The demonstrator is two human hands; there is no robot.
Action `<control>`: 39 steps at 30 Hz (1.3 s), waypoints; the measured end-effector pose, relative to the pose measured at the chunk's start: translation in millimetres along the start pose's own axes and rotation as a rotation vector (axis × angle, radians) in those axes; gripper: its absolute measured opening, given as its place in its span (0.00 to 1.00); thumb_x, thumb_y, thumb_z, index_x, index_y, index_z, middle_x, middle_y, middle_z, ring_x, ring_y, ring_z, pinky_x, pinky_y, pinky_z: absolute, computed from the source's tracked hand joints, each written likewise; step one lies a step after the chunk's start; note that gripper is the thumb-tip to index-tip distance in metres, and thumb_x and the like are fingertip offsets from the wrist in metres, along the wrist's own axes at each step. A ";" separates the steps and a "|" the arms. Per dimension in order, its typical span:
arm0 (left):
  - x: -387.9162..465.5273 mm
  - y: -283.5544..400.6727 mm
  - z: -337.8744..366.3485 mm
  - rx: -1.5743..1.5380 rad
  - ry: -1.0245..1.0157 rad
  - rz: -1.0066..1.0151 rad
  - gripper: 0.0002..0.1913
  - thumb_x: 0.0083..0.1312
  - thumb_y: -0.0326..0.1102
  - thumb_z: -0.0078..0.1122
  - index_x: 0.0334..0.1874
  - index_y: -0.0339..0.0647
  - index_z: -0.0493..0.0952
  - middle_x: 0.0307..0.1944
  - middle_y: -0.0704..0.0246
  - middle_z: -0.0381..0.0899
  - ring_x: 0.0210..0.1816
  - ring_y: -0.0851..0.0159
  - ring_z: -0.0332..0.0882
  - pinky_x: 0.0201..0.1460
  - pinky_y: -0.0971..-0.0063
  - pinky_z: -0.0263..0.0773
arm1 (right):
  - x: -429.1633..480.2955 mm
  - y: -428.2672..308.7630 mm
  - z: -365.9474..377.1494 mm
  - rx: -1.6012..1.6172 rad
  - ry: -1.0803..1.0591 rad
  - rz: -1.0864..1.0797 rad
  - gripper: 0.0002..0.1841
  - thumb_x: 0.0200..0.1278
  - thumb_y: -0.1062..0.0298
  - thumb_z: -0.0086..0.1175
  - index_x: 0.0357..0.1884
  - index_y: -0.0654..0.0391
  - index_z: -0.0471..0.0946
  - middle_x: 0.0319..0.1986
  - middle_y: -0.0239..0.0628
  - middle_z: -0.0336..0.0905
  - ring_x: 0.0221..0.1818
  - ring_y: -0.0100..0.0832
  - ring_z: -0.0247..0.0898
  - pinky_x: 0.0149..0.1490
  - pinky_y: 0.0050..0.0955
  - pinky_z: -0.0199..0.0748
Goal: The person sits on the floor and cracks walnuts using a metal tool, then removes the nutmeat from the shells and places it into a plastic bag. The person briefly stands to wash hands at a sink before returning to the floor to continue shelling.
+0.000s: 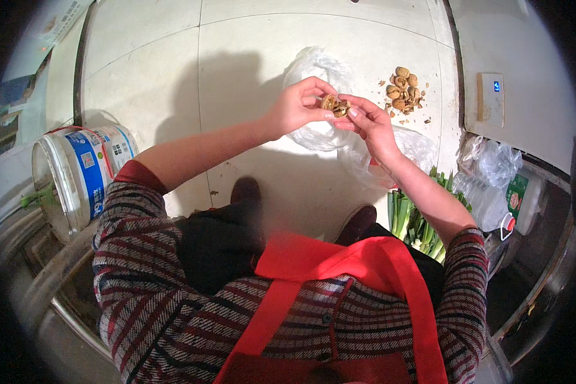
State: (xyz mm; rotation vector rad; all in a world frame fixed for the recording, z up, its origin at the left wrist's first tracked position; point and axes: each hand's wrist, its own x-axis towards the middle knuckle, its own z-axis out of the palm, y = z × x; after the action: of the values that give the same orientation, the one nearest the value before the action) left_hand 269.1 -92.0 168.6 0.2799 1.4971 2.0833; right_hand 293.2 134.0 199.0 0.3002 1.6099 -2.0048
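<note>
Between both hands is a cracked walnut, its brown shell parted and the inside showing. My left hand [303, 106] grips the left piece of walnut shell [328, 102] between thumb and fingers. The other walnut piece [341, 109], touching it, is pinched in the fingertips of my right hand [369, 122]. Below the hands on the floor lies a clear plastic bag [317, 65], partly hidden by them. Right of the hands, a pile of walnuts [402, 91], some of them cracked, sits on the pale floor among small shell bits.
Green leafy stalks [402, 216] lie under my right forearm. Another plastic bag [415, 144] rests nearby. At the right are a plastic jug [480, 201] and a cabinet with a small lit display [497, 86]. A white and blue bucket [84, 163] stands at the left.
</note>
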 end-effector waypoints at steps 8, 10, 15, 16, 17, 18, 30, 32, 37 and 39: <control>0.0 4.6 -3.9 0.003 -0.017 -0.018 0.20 0.70 0.22 0.63 0.62 0.34 0.72 0.56 0.64 0.80 0.58 0.69 0.80 0.62 0.73 0.76 | -0.7 -6.4 2.4 0.034 -0.062 -0.002 0.20 0.81 0.71 0.45 0.70 0.64 0.71 0.60 0.46 0.79 0.58 0.35 0.81 0.65 0.32 0.79; 0.0 2.5 -3.9 0.016 -0.037 -0.018 0.21 0.70 0.21 0.62 0.64 0.35 0.70 0.56 0.64 0.80 0.60 0.68 0.79 0.64 0.71 0.75 | -0.7 -6.2 1.4 0.054 -0.066 0.010 0.20 0.81 0.70 0.45 0.70 0.64 0.71 0.61 0.45 0.79 0.58 0.34 0.80 0.65 0.31 0.78; 2.6 -4.8 2.8 0.033 0.053 0.053 0.18 0.67 0.24 0.69 0.57 0.34 0.75 0.50 0.65 0.83 0.51 0.71 0.82 0.54 0.77 0.78 | 0.6 -0.6 -1.5 0.085 -0.101 -0.016 0.20 0.82 0.69 0.45 0.69 0.64 0.72 0.59 0.44 0.79 0.58 0.34 0.80 0.65 0.32 0.78; 3.4 -5.2 3.5 0.061 0.083 0.042 0.17 0.66 0.24 0.69 0.56 0.34 0.76 0.48 0.65 0.84 0.50 0.72 0.83 0.53 0.77 0.79 | 1.0 0.8 -2.0 0.098 -0.107 -0.023 0.19 0.81 0.70 0.46 0.69 0.64 0.72 0.59 0.45 0.80 0.58 0.35 0.80 0.65 0.32 0.79; 4.0 -5.3 3.8 0.103 0.087 0.077 0.16 0.66 0.24 0.70 0.54 0.34 0.77 0.47 0.65 0.84 0.49 0.72 0.83 0.52 0.77 0.79 | 1.6 2.2 -2.3 0.111 -0.107 -0.025 0.19 0.81 0.70 0.47 0.68 0.64 0.72 0.58 0.46 0.80 0.58 0.37 0.81 0.65 0.32 0.79; 4.5 -5.0 3.6 0.151 0.103 0.088 0.14 0.66 0.24 0.70 0.52 0.34 0.78 0.46 0.65 0.85 0.47 0.72 0.83 0.50 0.77 0.79 | 2.2 3.5 -2.9 0.131 -0.121 -0.035 0.19 0.81 0.71 0.47 0.68 0.65 0.72 0.57 0.46 0.81 0.57 0.38 0.81 0.65 0.33 0.80; 5.1 -3.3 -3.2 0.105 0.032 -0.043 0.07 0.72 0.28 0.64 0.48 0.33 0.79 0.40 0.66 0.84 0.41 0.71 0.83 0.47 0.75 0.79 | 4.1 6.9 -6.4 0.176 -0.114 0.029 0.19 0.80 0.72 0.47 0.67 0.67 0.71 0.56 0.49 0.81 0.57 0.40 0.82 0.64 0.33 0.80; 4.5 -0.9 -5.5 0.027 0.032 -0.110 0.08 0.73 0.29 0.63 0.50 0.34 0.78 0.42 0.66 0.84 0.43 0.70 0.82 0.50 0.74 0.79 | 3.9 5.2 -6.0 0.189 -0.103 0.042 0.19 0.80 0.72 0.47 0.67 0.67 0.71 0.56 0.50 0.81 0.57 0.41 0.82 0.64 0.34 0.80; 5.0 5.9 -8.4 -0.308 0.019 -0.254 0.09 0.73 0.28 0.61 0.53 0.36 0.77 0.47 0.65 0.82 0.50 0.67 0.81 0.58 0.72 0.76 | 3.6 -1.9 -6.8 0.244 -0.120 0.048 0.19 0.80 0.71 0.46 0.68 0.68 0.71 0.55 0.51 0.81 0.57 0.41 0.82 0.64 0.35 0.80; 5.6 7.7 -8.5 -0.362 0.016 -0.265 0.09 0.73 0.28 0.61 0.52 0.37 0.77 0.48 0.65 0.81 0.52 0.66 0.80 0.59 0.71 0.76 | 3.2 -4.7 -7.8 0.250 -0.122 0.046 0.20 0.80 0.72 0.46 0.68 0.68 0.70 0.55 0.52 0.81 0.57 0.41 0.82 0.64 0.35 0.80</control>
State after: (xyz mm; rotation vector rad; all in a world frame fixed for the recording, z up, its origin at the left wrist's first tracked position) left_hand 258.1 -97.6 171.8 -0.0702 1.0696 2.0903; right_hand 286.8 141.2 199.3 0.2986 1.2691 -2.1472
